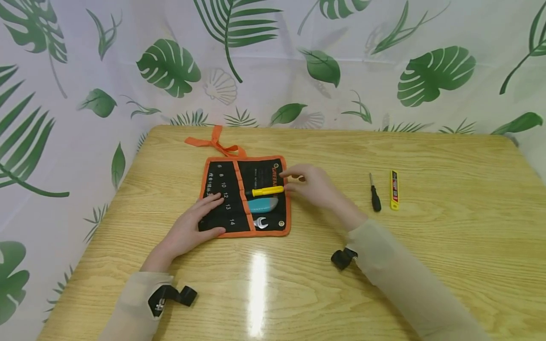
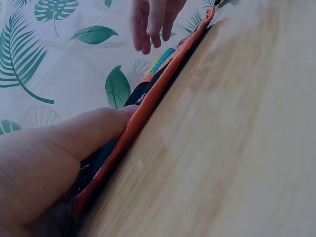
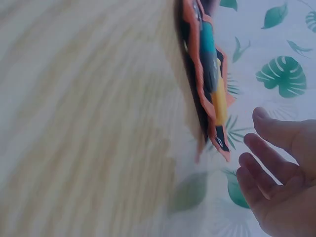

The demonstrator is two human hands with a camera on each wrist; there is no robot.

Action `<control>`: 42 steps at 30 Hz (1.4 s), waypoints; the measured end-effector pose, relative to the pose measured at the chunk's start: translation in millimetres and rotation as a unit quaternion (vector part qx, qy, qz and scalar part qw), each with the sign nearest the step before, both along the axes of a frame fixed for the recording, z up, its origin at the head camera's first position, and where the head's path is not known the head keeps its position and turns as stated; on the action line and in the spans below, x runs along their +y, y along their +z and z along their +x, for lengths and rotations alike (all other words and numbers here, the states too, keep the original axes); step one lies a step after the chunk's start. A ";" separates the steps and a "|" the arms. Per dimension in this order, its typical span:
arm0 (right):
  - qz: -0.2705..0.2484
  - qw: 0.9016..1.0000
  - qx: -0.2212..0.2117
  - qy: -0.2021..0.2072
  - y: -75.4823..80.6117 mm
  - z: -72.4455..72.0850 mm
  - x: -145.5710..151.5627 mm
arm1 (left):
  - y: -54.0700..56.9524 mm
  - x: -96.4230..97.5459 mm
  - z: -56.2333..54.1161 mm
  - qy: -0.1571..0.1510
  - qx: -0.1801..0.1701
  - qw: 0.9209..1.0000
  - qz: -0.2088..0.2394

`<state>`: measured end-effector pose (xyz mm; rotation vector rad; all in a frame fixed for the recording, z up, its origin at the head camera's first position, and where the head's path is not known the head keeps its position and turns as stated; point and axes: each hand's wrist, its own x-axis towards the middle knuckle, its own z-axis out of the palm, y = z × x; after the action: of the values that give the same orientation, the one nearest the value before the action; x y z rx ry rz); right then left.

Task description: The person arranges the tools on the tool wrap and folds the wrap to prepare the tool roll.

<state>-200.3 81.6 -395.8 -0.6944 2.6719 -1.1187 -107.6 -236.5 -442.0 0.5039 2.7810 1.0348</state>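
A black tool pouch (image 1: 264, 173) with orange edging lies unrolled on the table. Its pockets hold a yellow-handled tool (image 1: 268, 191), a teal-and-grey handle (image 1: 262, 205) and an open-end wrench (image 1: 260, 222). My left hand (image 1: 192, 225) rests on the pouch's numbered left part, fingers spread and thumb near the lower edge; in the left wrist view the thumb (image 2: 98, 126) presses on the fabric by the orange border. Above the pouch's right edge hovers my right hand (image 1: 313, 187), beside the yellow handle's end. The right wrist view shows this hand (image 3: 284, 173) holding nothing, its fingers loosely bent.
To the right on the wooden table (image 1: 448, 265) lie a small black-handled screwdriver (image 1: 375, 199) and a yellow-and-red packaged strip (image 1: 395, 189). Orange ties (image 1: 217, 142) trail from the pouch's far edge. A leaf-patterned cloth (image 1: 264, 57) hangs behind the table.
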 end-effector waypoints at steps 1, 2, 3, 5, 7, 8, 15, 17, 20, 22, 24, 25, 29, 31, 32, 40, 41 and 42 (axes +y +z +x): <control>-0.003 1.000 0.002 -0.001 1.7 1.4 5.1 | 0.4 0.1 0.3 0.000 0.000 1.000 0.000; -0.005 1.000 0.004 -0.003 3.3 2.8 10.4 | 0.7 0.0 0.5 0.001 -0.001 1.000 0.000; -0.007 1.000 0.003 -0.006 5.1 4.4 15.6 | 1.0 0.1 0.7 0.001 -0.001 1.000 0.000; -0.009 1.000 0.007 -0.011 8.6 7.4 27.0 | 1.3 0.0 0.8 0.001 -0.002 1.000 0.000; -0.008 1.000 0.009 -0.020 10.9 9.9 39.1 | 1.4 0.3 0.6 0.000 -0.002 1.000 0.000; -0.008 1.000 0.008 -0.026 11.5 10.7 45.5 | 1.4 0.5 0.4 0.000 -0.002 1.000 0.001; 0.011 0.997 0.014 -0.075 11.9 17.6 88.7 | 0.6 0.7 0.0 0.001 -0.001 1.000 -0.002; 0.018 0.996 0.014 -0.085 11.0 19.4 100.4 | 0.4 0.6 -0.1 0.001 0.000 1.000 -0.003; 0.027 0.995 0.012 -0.096 9.7 22.2 116.0 | 0.0 0.4 -0.2 0.001 0.000 1.000 -0.002; 0.040 0.994 0.011 -0.105 8.3 23.3 125.5 | -0.3 0.3 -0.4 0.002 0.001 1.000 -0.001; 0.051 0.992 0.006 -0.116 6.5 23.8 133.9 | -0.5 0.3 -0.4 0.002 0.001 1.000 0.001; 0.056 0.991 0.002 -0.123 5.8 23.9 137.5 | -0.6 0.3 -0.4 0.002 0.001 1.000 0.002; 0.079 0.986 -0.006 -0.147 4.1 23.5 148.4 | -1.0 -0.1 -0.3 0.002 0.002 1.000 0.004; 0.094 0.984 -0.007 -0.152 3.9 22.9 151.4 | -1.5 -0.4 -0.2 0.002 0.002 1.000 0.004; 0.102 0.983 -0.007 -0.152 3.9 22.4 152.5 | -1.6 -0.6 -0.2 0.002 0.003 1.000 0.004; 0.131 0.979 -0.030 -0.152 3.2 18.8 155.7 | -2.0 -0.4 -0.6 -0.001 0.007 1.000 0.002; 0.131 0.979 -0.030 -0.152 2.9 18.7 156.0 | -2.2 -0.4 -0.7 -0.001 0.007 1.000 0.002; 0.130 0.979 -0.030 -0.151 2.2 18.4 156.4 | -2.2 -0.4 -0.7 -0.001 0.007 1.000 0.001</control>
<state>-182.0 237.9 -393.6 -0.2099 2.8618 -0.8058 -108.3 -236.9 -444.2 0.5165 2.7919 1.0363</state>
